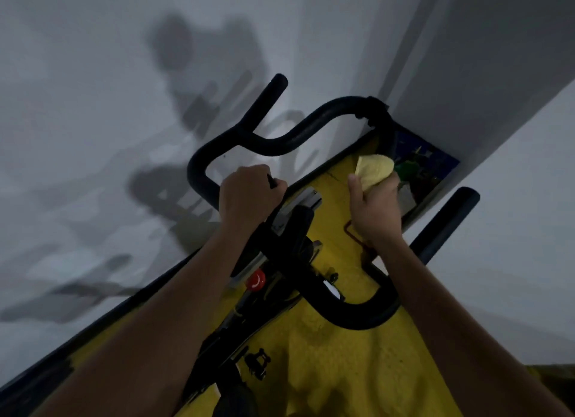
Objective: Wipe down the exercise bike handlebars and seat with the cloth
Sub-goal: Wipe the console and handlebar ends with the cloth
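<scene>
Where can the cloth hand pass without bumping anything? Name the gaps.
Open: the loop between the left hand and the upper handlebars; the yellow floor below the lower bar. Crowded: the centre post around the red knob, and the corner beyond the cloth.

One cloth [375, 171], two hands (one handlebar [280, 143]).

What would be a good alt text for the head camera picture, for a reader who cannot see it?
Seen from above, a person's right hand holds a yellow cloth over the black handlebars of an exercise bike, while the left hand grips the bar. A yellow floor lies below, grey walls beyond.
</scene>
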`<state>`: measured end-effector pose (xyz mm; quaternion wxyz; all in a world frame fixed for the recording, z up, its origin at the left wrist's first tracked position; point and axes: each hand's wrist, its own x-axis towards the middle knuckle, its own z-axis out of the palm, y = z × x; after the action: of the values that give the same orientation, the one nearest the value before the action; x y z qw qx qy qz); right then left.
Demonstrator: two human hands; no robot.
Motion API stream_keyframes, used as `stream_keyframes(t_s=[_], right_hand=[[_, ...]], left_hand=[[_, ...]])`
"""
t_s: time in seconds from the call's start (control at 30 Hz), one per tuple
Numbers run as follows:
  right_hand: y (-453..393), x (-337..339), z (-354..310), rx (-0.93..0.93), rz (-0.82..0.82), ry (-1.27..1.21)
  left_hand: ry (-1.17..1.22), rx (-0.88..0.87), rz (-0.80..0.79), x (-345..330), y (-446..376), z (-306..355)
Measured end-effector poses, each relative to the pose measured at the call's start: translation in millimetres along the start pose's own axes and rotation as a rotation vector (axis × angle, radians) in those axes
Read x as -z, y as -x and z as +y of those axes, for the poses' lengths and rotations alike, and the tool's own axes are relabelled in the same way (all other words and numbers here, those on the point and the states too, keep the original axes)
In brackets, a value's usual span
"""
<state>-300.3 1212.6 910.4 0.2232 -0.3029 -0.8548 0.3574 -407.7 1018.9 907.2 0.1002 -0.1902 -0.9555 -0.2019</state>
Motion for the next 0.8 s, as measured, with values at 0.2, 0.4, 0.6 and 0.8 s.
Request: stream_keyframes(t_s=[0.2,0.4,0.6,0.8], right_hand=[[-28.0,-4.8,-5.3,-0.081,0.071,-0.266],[-48.5,-4.3,-23.4,-0.152,0.179,-0.337],[-16.0,-1.7,-8.3,-0.011,0.091,-0.083],[45.1,1.0,29.0,0.237,0.084,0.53]], left_hand=[[0.03,-0.029,-0.019,-0.4,-1.2,-1.8],[-0.039,-0.029,-0.029,1.0,-2.4,0.9],[-0.079,-0.039,-0.006,1.7,-1.5,3.6],[-0.057,-0.027,-0.014,2.0,3.3,5.9]])
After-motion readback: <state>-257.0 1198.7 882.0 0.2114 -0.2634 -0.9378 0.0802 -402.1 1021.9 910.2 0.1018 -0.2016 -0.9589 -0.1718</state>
